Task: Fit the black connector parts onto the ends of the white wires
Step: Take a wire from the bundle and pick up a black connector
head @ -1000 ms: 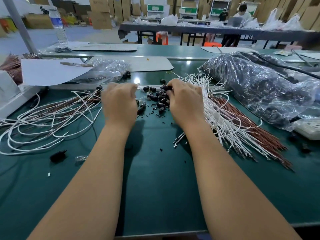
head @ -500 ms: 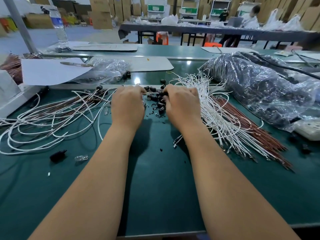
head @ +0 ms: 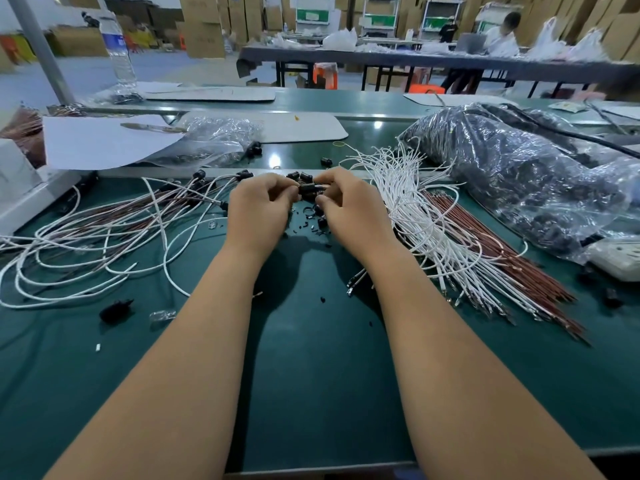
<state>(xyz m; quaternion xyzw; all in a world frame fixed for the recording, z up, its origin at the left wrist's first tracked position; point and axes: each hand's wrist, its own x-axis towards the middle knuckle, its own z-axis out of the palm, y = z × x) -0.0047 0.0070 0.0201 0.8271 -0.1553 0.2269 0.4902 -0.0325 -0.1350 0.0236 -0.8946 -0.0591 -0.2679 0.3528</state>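
Both hands, left hand [head: 258, 211] and right hand [head: 349, 209], pinch one black connector [head: 309, 188]: tiny, light, rigid, best gripped by its sides.

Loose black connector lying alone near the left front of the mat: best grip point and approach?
Judging by its pose, come from above. The loose black connector lies flat on the green mat, long axis roughly left-right, with bare mat in front and behind. Pinch across its thicker middle body, fingers front and back, avoiding the thin tip on its right end and the clear piece beside it.

Matt green table mat [head: 311, 375], crinkled glossy plastic bag [head: 519, 174]
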